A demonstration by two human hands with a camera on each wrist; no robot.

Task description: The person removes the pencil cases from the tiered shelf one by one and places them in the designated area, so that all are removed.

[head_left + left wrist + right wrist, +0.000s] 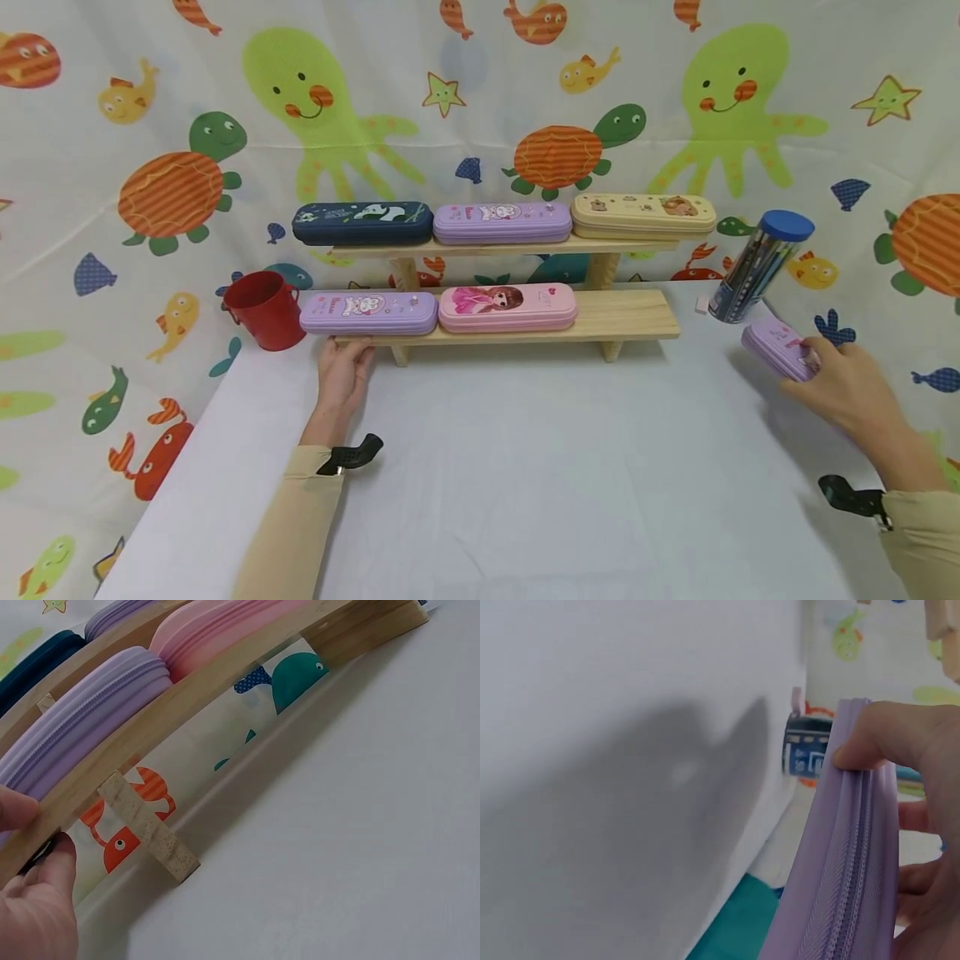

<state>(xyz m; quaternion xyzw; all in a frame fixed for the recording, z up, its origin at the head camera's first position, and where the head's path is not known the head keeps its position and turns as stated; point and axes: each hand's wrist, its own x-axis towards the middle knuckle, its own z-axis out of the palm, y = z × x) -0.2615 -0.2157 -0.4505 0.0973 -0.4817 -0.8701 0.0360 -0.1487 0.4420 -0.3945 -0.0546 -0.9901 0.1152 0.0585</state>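
Right hand (847, 379) closed round purple pencil case (776, 346), held above worktop (525, 475) near blue-lidded tube (759, 268); left hand (345, 375) pinches wooden shelf's lower board (626, 315) at left end, thumb uppermost

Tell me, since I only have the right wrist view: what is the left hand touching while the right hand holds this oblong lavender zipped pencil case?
Observer: The left hand grips the front edge of the two-tier light-wood shelf, near its left end.

Operator: Which cases sit on its lower board?

Observer: Two: another oblong lavender case at the left end and an oblong pink case just right of it, with bare wood beyond the pink one.

Operator: I see the held case edge-on. Is its top plain?

Observer: No, in the head view the held case has a pinkish print on top, partly covered by the right hand.
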